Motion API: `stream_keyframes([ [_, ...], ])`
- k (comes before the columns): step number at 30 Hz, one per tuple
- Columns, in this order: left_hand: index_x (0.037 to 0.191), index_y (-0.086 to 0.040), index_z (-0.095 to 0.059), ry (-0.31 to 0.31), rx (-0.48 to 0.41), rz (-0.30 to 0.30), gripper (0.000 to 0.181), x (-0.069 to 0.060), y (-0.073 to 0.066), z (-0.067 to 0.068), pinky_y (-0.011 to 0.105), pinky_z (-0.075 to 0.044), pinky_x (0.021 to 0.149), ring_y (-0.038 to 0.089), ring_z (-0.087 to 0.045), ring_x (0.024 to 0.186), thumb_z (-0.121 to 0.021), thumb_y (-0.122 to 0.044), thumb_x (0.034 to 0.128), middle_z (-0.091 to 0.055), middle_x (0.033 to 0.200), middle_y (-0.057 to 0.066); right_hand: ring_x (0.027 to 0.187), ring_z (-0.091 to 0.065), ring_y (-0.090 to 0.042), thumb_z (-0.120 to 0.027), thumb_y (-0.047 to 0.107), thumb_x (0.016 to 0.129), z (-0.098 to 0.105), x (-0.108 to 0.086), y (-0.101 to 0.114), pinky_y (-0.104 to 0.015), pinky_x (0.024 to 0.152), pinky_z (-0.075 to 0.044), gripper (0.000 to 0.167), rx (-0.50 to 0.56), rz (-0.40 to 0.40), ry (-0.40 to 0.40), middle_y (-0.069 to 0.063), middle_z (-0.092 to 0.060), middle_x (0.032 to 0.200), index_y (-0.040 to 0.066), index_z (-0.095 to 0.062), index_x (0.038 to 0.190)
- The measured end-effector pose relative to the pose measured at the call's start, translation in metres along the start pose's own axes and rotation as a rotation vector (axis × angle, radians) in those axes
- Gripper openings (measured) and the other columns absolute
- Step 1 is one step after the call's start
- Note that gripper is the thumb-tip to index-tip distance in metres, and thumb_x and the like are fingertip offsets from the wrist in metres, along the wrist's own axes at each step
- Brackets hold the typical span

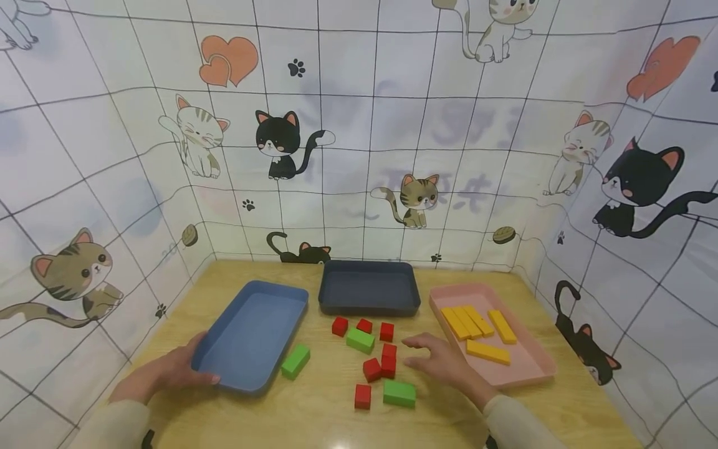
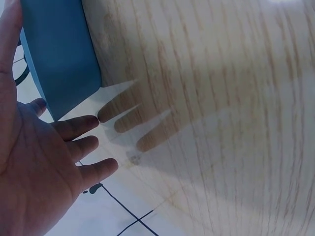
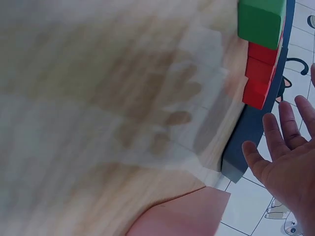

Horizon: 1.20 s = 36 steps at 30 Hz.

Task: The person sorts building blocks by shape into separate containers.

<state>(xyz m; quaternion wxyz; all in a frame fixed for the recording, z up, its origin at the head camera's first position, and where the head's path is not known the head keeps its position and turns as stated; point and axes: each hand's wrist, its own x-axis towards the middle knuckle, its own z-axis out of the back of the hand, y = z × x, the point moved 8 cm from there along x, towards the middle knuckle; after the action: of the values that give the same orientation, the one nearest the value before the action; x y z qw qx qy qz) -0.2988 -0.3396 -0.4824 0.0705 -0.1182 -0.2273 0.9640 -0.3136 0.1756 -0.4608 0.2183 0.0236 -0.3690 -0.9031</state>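
At the near left side of the blue tray (image 1: 255,330), my left hand (image 1: 182,365) has its thumb by the front corner. In the left wrist view that hand's fingers are straight and spread beside the tray; firm contact cannot be made out. My right hand (image 1: 440,360) hovers between the loose blocks and the pink tray (image 1: 530,358), fingers parted, holding nothing. Several red cubes (image 1: 363,396) lie on the table left of it, two of them touching or stacked. Three green blocks lie among them: one near the front (image 1: 399,393), one behind (image 1: 360,340), one beside the blue tray (image 1: 295,362).
A dark navy tray (image 1: 369,290) stands at the back middle with nothing in it. Several yellow bars (image 1: 488,352) lie inside the pink tray. Cat-print cloth (image 1: 348,125) walls the wooden table (image 1: 314,418) at the back and both sides.
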Motion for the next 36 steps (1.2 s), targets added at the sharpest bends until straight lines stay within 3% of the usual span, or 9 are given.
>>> stream_keyframes([
  [3, 0.147, 0.015, -0.012, 0.006, -0.005, 0.000, 0.116, 0.000, -0.001, 0.001, 0.071, -0.031, 0.101, 0.067, -0.034, 0.123, -0.080, -0.049, 0.0794, -0.030, 0.134, 0.054, 0.113, -0.060, -0.032, -0.073, 0.032, 0.091, -0.001, -0.004, 0.001, -0.055, 0.095, -0.047, 0.046, 0.014, -0.003, 0.022, -0.005, -0.066, 0.122, 0.008, -0.066, 0.129],
  [10, 0.147, 0.015, -0.012, 0.025, -0.039, 0.018, 0.114, -0.003, -0.003, 0.000, 0.070, -0.030, 0.102, 0.067, -0.031, 0.126, -0.081, -0.046, 0.0801, -0.028, 0.136, 0.053, 0.124, -0.053, -0.035, -0.072, 0.038, 0.091, -0.017, -0.016, -0.003, -0.057, 0.099, -0.044, 0.051, 0.175, -0.113, 0.191, -0.006, -0.060, 0.130, 0.011, -0.062, 0.133],
  [12, 0.146, 0.016, -0.012, 0.027, -0.042, 0.016, 0.113, -0.003, -0.005, 0.000, 0.070, -0.029, 0.102, 0.067, -0.031, 0.126, -0.081, -0.046, 0.0806, -0.028, 0.136, 0.053, 0.123, -0.053, -0.036, -0.073, 0.037, 0.090, -0.019, -0.020, -0.003, -0.057, 0.099, -0.044, 0.052, 0.187, -0.109, 0.212, -0.007, -0.060, 0.129, 0.010, -0.062, 0.133],
  [19, 0.146, 0.016, -0.012, 0.035, -0.033, 0.025, 0.115, 0.001, -0.003, 0.000, 0.071, -0.028, 0.103, 0.067, -0.029, 0.127, -0.080, -0.049, 0.0799, -0.026, 0.138, 0.053, 0.115, -0.058, -0.033, -0.078, 0.040, 0.085, -0.021, -0.027, -0.001, -0.053, 0.095, -0.048, 0.056, 0.096, -0.034, 0.214, -0.005, -0.062, 0.122, 0.008, -0.065, 0.129],
  [24, 0.148, 0.015, -0.012, 0.038, -0.037, 0.033, 0.117, 0.003, -0.001, -0.001, 0.070, -0.028, 0.104, 0.066, -0.029, 0.128, -0.081, -0.050, 0.0783, -0.026, 0.138, 0.052, 0.122, -0.054, -0.038, -0.080, 0.042, 0.082, -0.023, -0.030, -0.004, -0.057, 0.100, -0.043, 0.057, 0.062, -0.030, 0.217, -0.004, -0.063, 0.122, 0.009, -0.066, 0.127],
  [31, 0.147, 0.015, -0.013, 0.024, -0.029, 0.029, 0.117, 0.003, -0.001, 0.000, 0.071, -0.029, 0.103, 0.066, -0.030, 0.127, -0.081, -0.050, 0.0783, -0.028, 0.137, 0.052, 0.104, -0.059, -0.010, -0.079, 0.043, 0.083, -0.031, -0.029, -0.004, -0.039, 0.093, -0.049, 0.051, -0.037, -0.013, 0.280, 0.011, -0.063, 0.112, 0.015, -0.068, 0.124],
  [36, 0.147, 0.015, -0.013, 0.028, -0.031, 0.031, 0.116, 0.004, 0.000, 0.000, 0.070, -0.028, 0.103, 0.066, -0.029, 0.128, -0.081, -0.049, 0.0786, -0.027, 0.138, 0.052, 0.097, -0.057, -0.003, -0.079, 0.041, 0.083, -0.034, -0.029, -0.003, -0.035, 0.090, -0.050, 0.044, -0.073, -0.004, 0.305, 0.017, -0.062, 0.105, 0.017, -0.071, 0.120],
])
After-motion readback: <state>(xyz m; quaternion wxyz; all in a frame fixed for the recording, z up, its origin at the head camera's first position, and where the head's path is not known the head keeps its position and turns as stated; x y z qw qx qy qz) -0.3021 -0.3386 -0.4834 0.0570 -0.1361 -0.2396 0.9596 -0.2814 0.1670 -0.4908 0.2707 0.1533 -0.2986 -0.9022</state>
